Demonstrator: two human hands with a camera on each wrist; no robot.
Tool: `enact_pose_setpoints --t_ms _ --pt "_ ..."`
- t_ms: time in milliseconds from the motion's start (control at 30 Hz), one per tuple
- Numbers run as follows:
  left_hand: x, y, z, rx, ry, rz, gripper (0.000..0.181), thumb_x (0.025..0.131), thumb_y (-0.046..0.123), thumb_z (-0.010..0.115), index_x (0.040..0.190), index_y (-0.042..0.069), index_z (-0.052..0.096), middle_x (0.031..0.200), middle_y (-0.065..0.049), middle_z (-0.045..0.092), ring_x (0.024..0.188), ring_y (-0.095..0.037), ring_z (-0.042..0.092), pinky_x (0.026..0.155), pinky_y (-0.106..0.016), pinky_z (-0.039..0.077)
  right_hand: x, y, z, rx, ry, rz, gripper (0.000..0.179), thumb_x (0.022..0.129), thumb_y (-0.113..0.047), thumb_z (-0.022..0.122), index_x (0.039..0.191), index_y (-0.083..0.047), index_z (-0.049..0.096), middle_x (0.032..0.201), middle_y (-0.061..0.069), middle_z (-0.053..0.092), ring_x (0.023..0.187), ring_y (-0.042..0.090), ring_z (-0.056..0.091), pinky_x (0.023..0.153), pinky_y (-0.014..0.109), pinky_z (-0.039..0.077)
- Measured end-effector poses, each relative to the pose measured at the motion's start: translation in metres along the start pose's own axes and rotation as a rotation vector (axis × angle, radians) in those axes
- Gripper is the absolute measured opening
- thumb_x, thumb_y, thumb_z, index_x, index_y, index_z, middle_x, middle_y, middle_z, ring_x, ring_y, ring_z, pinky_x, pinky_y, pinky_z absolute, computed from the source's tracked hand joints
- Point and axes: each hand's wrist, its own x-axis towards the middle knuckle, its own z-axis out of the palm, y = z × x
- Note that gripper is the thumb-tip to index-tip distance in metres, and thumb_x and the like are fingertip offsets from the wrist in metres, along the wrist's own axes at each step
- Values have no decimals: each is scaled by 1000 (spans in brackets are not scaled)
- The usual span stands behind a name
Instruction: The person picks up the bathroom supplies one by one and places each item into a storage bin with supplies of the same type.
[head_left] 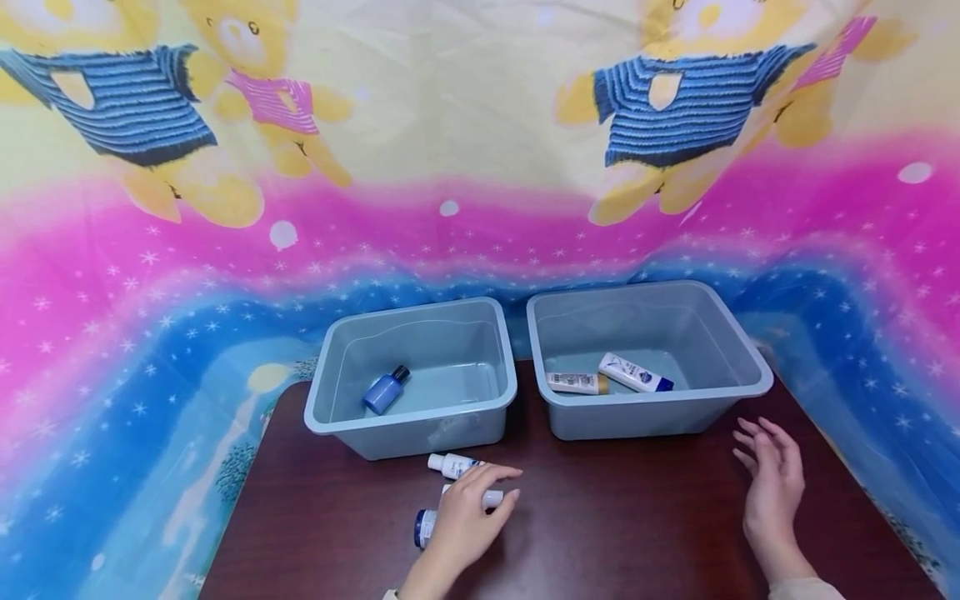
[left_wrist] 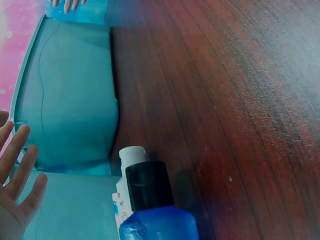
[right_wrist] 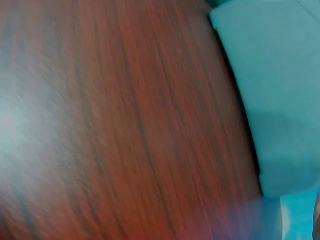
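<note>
My left hand is over a small group of toiletries on the table, thumb and fingers apart with nothing seen between them. Around it lie a white bottle, a partly covered white container and a dark blue-lidded jar. In the left wrist view, the fingers are spread, and a blue bottle with a black cap appears close to the camera beside a white-capped bottle. My right hand has loosely bent fingers near the right bin's front corner and holds nothing.
Two grey bins stand at the table's back. The left bin contains a blue bottle; the right bin contains a white tube and a gold-capped bottle. A patterned cloth hangs behind the brown table.
</note>
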Motion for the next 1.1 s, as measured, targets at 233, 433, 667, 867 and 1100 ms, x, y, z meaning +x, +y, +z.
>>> enact_pose_setpoints --t_ms 233,433,667,867,1100 --pt "-8 -1 -7 -37 -73 -123 22 87 31 65 109 34 64 108 17 62 109 -12 56 89 -42 45 -15 -2 4 4 -38 125 31 97 -5 45 125 6 45 109 14 65 93 19 64 72 24 51" --pt "-12 -1 -15 -70 -95 -184 22 88 34 63 109 37 63 109 18 62 112 -13 54 91 -42 44 -28 -5 10 -21 -193 167 31 99 -6 39 127 5 43 113 12 64 98 18 63 78 24 50" --pt "-20 -10 -18 -65 -37 -173 21 86 34 66 106 34 66 107 24 60 107 -5 55 88 -32 45 -40 -8 20 -129 -343 193 32 101 -13 36 129 3 42 114 8 64 103 17 60 84 22 46" --pt "-27 -15 -21 -71 -16 -216 22 84 31 69 105 34 67 106 21 61 103 -2 56 86 -31 46 -51 -9 30 -182 -392 220 34 102 -12 34 128 7 42 112 9 64 102 18 61 84 24 48" --pt "-34 -16 -23 -90 -14 -242 20 85 36 66 105 34 66 104 22 60 100 -3 56 84 -31 46 -61 -10 37 -234 -461 205 34 102 -10 33 127 11 43 112 9 64 101 18 60 83 26 48"
